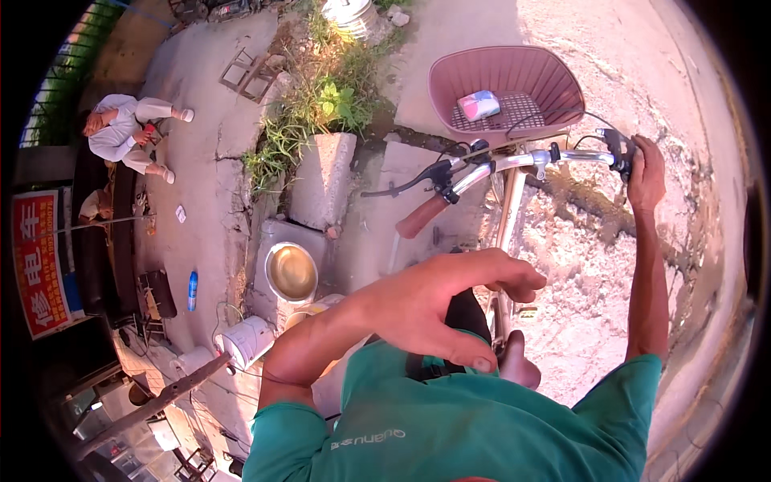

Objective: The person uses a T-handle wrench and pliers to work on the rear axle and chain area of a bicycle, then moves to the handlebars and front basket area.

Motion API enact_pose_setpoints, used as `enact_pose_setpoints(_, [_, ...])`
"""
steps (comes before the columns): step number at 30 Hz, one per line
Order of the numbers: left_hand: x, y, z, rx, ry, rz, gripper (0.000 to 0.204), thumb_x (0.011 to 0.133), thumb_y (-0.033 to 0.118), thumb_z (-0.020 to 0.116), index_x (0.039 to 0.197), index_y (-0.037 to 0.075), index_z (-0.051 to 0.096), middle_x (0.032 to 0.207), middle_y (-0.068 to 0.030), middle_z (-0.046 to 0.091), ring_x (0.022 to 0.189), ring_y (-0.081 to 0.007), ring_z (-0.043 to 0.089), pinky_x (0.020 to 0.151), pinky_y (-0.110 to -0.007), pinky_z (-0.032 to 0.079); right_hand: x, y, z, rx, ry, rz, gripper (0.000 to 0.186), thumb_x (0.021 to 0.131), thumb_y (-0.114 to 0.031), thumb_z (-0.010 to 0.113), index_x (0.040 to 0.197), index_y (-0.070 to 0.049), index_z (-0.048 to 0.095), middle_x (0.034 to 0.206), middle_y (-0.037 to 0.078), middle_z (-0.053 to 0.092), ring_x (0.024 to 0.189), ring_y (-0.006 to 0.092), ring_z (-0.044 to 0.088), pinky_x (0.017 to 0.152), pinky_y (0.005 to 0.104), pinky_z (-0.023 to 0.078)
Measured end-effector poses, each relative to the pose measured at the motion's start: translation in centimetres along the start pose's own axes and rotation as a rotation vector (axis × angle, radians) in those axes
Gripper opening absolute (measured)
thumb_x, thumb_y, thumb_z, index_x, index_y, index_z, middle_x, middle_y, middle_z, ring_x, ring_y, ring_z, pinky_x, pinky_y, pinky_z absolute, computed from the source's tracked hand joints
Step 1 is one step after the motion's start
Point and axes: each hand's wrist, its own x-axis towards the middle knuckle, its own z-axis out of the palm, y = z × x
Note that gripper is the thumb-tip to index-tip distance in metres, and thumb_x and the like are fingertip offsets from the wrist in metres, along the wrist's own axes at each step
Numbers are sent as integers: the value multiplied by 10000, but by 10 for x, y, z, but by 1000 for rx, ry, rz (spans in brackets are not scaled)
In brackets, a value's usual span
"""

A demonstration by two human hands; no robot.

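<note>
Below me stands a bicycle with silver handlebars (pixel 514 162). My right hand (pixel 647 175) is wrapped round the grip at the right end of the bar, beside a black brake lever mount. The brown left grip (pixel 422 217) is bare, with a black brake lever (pixel 401 186) in front of it. My left hand (pixel 438 301) hovers over the bicycle frame, close to my body. Its thumb and fingers are apart, and nothing shows between them. At the front of the bicycle, a dusty-pink plastic basket (pixel 458 68) carries a small white, pink and blue packet (pixel 479 104).
To the left lie a concrete block (pixel 321 181), a basin of murky water (pixel 291 273) and a white bucket (pixel 247 341). Weeds (pixel 337 100) grow beyond the block. A seated person (pixel 120 132) and a blue spray can (pixel 193 291) are farther left. Rough pale ground (pixel 586 273) runs along the right.
</note>
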Motion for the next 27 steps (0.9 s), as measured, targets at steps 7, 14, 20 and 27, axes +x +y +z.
enact_pose_setpoints(7, [-6,-57,-42,-191,344,-335,758,846,292,854,1456,0,513,1315,-151,671,1219,-292,661,1067,-427,488,4,-20,-15,-2,50,90,277,975,-148,551,1183,-47,705,1267,130,689,1282,340,594,1107,436,456])
enact_pose_setpoints(14, [29,-62,-98,-143,546,-336,701,922,388,782,1440,3,512,1283,-187,679,1186,-312,678,1033,-448,522,18,-25,-22,19,-1,126,287,947,-114,557,1188,-28,687,1280,147,674,1293,384,569,1123,471,430])
enact_pose_setpoints(20, [80,-88,-182,-879,580,28,741,876,790,583,1005,67,686,753,-47,595,630,-158,550,635,-323,417,26,-22,-17,37,-7,135,303,948,-135,542,1188,-32,695,1278,148,678,1288,399,576,1105,475,447])
enact_pose_setpoints(27, [80,-109,-298,-992,689,316,803,771,898,549,740,100,626,513,43,330,411,-93,260,489,-288,235,41,-25,-9,29,-43,141,377,989,-249,491,1166,7,704,1261,189,685,1261,432,594,1100,499,445])
